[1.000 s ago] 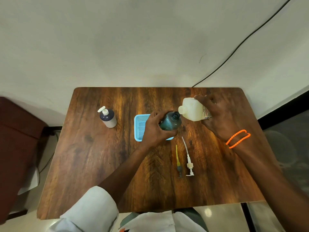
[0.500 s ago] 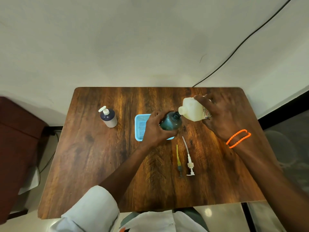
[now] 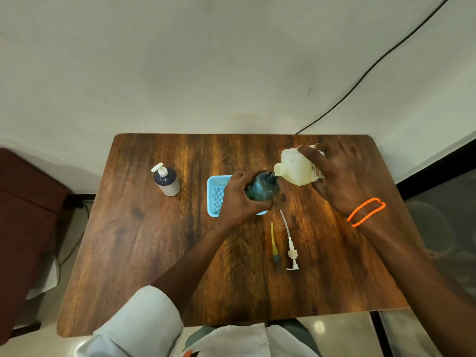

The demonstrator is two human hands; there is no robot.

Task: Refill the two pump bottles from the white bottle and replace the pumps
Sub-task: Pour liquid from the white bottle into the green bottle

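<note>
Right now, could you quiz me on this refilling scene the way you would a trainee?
1. True or false: the white bottle stands upright on the table.
2. Which hand holds the teal bottle?
   A. the left hand
   B. the right hand
   C. neither
3. Fill in: loose pumps lying on the table number ____.

Key
1. False: the right hand holds it tipped, spout at the teal bottle's open neck.
2. A: its fingers curl round the teal bottle, in front of the blue basket.
3. Two: the yellow pump and the white pump, side by side. The dark bottle at left has its pump on.
</note>
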